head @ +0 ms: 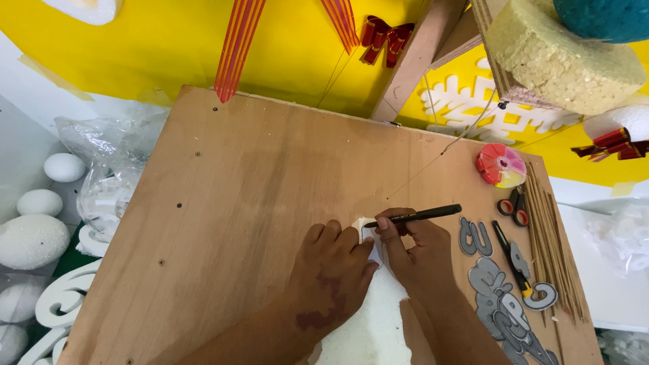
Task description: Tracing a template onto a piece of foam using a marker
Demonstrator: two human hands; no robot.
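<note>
My left hand [334,267] lies flat, fingers closed, pressing down on a white foam piece [372,324] that rests on a plywood board [236,203]. My right hand [419,253] grips a black pen [422,215] with its tip at the foam's far corner, just beyond my left fingers. Most of the foam is hidden under both hands and forearms.
Grey foam cut-out shapes [497,297], a black craft knife [510,260], red-handled scissors [515,206], thin wooden skewers [551,243] and a red and yellow disc [500,165] lie at the board's right. White foam eggs [30,236] and a plastic bag [108,169] sit left. Foam blocks [561,61] hang upper right.
</note>
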